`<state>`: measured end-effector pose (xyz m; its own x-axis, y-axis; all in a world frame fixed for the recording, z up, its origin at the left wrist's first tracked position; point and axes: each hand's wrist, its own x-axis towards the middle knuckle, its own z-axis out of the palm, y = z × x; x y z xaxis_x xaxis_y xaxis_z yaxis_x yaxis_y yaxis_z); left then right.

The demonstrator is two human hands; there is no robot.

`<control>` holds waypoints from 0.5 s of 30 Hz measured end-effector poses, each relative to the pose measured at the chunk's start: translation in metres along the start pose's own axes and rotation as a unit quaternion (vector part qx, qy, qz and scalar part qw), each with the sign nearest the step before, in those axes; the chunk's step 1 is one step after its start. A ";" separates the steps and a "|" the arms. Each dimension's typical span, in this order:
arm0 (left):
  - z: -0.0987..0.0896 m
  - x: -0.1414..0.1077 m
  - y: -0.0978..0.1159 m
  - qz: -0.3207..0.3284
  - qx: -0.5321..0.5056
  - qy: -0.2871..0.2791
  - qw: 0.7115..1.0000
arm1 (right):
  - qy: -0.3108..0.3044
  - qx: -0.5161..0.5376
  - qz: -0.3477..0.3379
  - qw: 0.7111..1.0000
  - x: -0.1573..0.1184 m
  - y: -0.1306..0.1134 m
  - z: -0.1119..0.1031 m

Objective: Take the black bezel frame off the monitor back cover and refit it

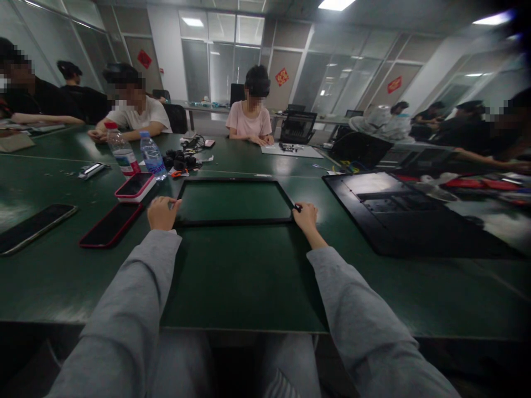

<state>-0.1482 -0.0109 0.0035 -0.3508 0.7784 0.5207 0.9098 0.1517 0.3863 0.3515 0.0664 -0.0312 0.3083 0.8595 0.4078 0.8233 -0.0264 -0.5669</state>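
Note:
A thin black rectangular frame (232, 223), like a screen bezel, lies in front of me, with the green tabletop showing through its opening. My left hand (161, 214) is closed at the frame's left side, thumb and fingers pinched on its edge. On the opposite side, my right hand (307, 216) pinches the right edge near the lower corner. A small dark bit shows at the right fingertips; I cannot make out whether it is part of the frame. Both hands are level with each other, about the frame's width apart.
Left of the frame are a red-edged phone (111, 225), a pink-cased phone (136, 186), another phone (35, 226) and two bottles (152, 156). A large black panel (373, 221) lies to the right. Several people sit around the green table (244, 276).

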 end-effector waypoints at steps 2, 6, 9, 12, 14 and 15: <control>0.000 -0.001 0.002 0.020 0.002 0.003 1.000 | 0.001 -0.005 0.000 1.000 0.000 0.000 0.000; 0.000 -0.006 0.010 0.074 -0.008 -0.058 0.995 | 0.008 0.004 -0.001 1.000 0.001 0.000 0.001; -0.001 -0.012 0.019 0.083 -0.002 -0.090 0.993 | 0.010 0.017 -0.013 1.000 0.001 -0.001 -0.001; -0.005 -0.018 0.028 0.079 0.000 -0.111 0.991 | 0.014 0.024 -0.017 0.999 0.001 -0.003 -0.004; -0.009 -0.023 0.032 0.086 -0.007 -0.133 0.987 | 0.018 0.029 -0.016 0.999 0.000 -0.004 -0.006; -0.011 -0.025 0.033 0.094 -0.010 -0.148 0.984 | 0.020 0.033 -0.017 0.999 -0.001 -0.004 -0.008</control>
<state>-0.1118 -0.0320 0.0120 -0.0941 0.9354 0.3408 0.9466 -0.0219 0.3215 0.3513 0.0616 -0.0237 0.3015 0.8378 0.4552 0.8004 0.0370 -0.5983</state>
